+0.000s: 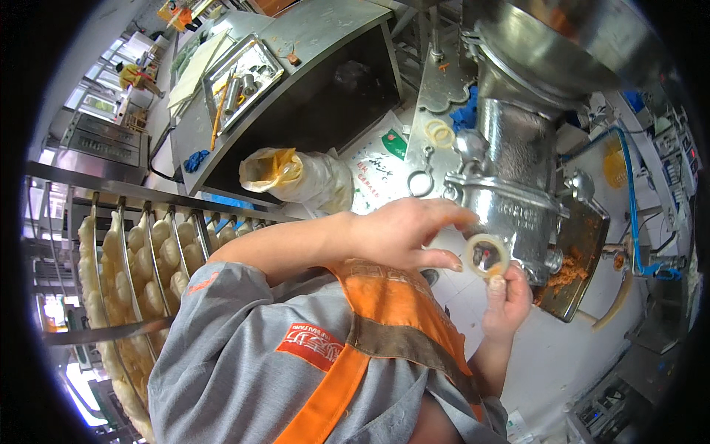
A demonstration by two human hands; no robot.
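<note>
My right hand [507,303] pinches a pale, whitish gasket ring [469,259] between thumb and fingertips, holding it up in front of the steel machine [518,148]. My left hand [410,233] reaches across from the left with thumb and fingers apart. Its fingertips are close to the ring's upper left edge, and I see nothing held in them. Behind the fingers stands the machine's round lower housing, with a clamped flange around it. Two or more similar pale rings [439,133] lie on the metal surface beyond, near a metal clamp [421,181].
A tray [600,248] with orange-brown crumbly food sits right of the machine, below its large steel hopper [562,44]. At left, a rack [118,189] holds pale dough pieces. A lined sack [325,177] stands by the steel table [325,33], which carries a tool tray [270,58]. Two people work far off.
</note>
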